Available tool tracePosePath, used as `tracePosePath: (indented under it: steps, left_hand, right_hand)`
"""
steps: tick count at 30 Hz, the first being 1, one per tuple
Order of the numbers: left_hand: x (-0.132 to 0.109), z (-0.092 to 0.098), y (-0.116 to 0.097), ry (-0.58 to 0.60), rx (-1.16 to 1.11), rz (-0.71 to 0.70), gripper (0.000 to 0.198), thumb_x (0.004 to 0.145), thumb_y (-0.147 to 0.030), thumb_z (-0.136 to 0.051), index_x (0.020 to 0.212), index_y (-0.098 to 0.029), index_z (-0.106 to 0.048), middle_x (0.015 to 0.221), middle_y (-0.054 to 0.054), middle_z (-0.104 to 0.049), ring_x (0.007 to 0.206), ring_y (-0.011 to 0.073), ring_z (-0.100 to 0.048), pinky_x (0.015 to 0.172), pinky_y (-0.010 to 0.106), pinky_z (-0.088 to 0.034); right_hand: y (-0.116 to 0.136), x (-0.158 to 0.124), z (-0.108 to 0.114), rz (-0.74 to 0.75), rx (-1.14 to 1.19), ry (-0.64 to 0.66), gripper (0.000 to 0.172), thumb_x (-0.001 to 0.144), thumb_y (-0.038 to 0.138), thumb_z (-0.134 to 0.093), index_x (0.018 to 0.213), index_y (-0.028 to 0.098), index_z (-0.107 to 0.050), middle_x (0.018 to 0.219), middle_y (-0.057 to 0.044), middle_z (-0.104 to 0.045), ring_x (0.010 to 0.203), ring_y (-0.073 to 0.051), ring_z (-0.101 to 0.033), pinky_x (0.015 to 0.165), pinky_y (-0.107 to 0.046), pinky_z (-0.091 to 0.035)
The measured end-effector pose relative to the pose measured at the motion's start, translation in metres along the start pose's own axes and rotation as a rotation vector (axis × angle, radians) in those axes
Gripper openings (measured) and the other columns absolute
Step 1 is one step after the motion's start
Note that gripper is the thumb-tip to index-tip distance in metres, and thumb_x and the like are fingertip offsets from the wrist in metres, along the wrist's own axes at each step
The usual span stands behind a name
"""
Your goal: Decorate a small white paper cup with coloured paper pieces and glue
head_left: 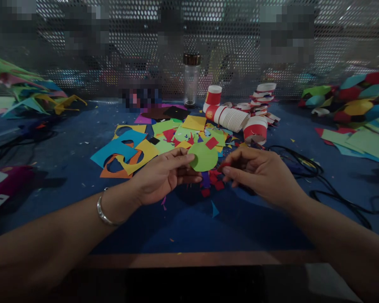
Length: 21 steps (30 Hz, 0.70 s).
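Note:
Between the thumb and fingers of my left hand (167, 172) is a round green paper disc (205, 159), held above the table. A small red paper square (212, 143) shows at the disc's upper right edge; whether it is stuck on cannot be told. To the right of the disc, my right hand (255, 172) is closed in a pinch on a small red paper piece (225, 165), mostly hidden by the fingers. Below the disc lie several red paper scraps (219, 185) and a purple strip (206, 180). A blue paper triangle (214, 209) rests nearer me.
Cut-out coloured sheets (105, 153) lie left of a paper heap (194, 123). Behind stand a clear bottle (191, 82) and red-and-white paper cups (230, 117). Black cable (331, 185) winds at right. Paper constructions sit at both sides, a pink device (12, 181) at left.

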State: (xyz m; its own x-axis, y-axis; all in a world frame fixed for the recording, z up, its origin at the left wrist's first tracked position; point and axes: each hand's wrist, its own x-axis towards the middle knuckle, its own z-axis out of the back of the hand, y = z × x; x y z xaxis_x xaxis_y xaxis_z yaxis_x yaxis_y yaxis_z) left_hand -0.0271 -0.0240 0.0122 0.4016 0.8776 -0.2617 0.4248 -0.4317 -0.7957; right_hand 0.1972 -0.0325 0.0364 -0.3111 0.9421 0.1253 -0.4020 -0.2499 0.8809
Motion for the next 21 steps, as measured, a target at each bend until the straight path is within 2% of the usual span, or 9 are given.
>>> tracePosePath:
  steps: [5,8,16,21]
  left_hand:
    - [0.002,0.003,0.0,-0.063,0.088,-0.093,0.012,0.09,-0.014,-0.069,0.084,-0.016,-0.059,0.071,-0.002,-0.065,0.063,0.0112,-0.064,0.066,0.027,-0.061]
    - [0.001,0.001,0.0,-0.071,0.068,-0.11,0.012,0.089,-0.015,-0.07,0.086,-0.018,-0.058,0.074,-0.003,-0.064,0.063,0.0118,-0.065,0.066,0.027,-0.06]
    - [-0.003,-0.008,0.003,0.044,0.062,-0.031,0.009,0.099,-0.019,-0.057,0.09,-0.017,-0.059,0.087,0.001,-0.066,0.071,0.0128,-0.07,0.066,0.024,-0.058]
    - [-0.004,-0.009,0.005,0.06,0.074,-0.013,0.01,0.096,-0.02,-0.063,0.088,-0.017,-0.058,0.087,0.002,-0.069,0.074,0.0125,-0.069,0.066,0.023,-0.057]
  right_hand:
    - [0.0,0.0,-0.001,-0.038,0.071,0.066,0.015,0.08,0.03,-0.076,0.076,0.021,-0.064,0.061,0.002,-0.069,0.049,-0.01,-0.063,0.047,-0.021,-0.052]
    - [-0.003,0.001,-0.003,-0.083,0.093,0.126,0.017,0.08,0.032,-0.077,0.077,0.02,-0.065,0.06,0.002,-0.069,0.052,-0.012,-0.065,0.049,-0.023,-0.055]
    - [-0.007,0.0,-0.009,-0.087,-0.006,0.158,0.008,0.076,0.026,-0.07,0.081,0.02,-0.071,0.067,0.001,-0.071,0.056,-0.013,-0.063,0.049,-0.024,-0.052]
    - [-0.006,0.001,-0.011,-0.044,-0.039,0.202,0.009,0.079,0.025,-0.067,0.084,0.02,-0.073,0.067,0.002,-0.071,0.056,-0.014,-0.063,0.049,-0.024,-0.051]
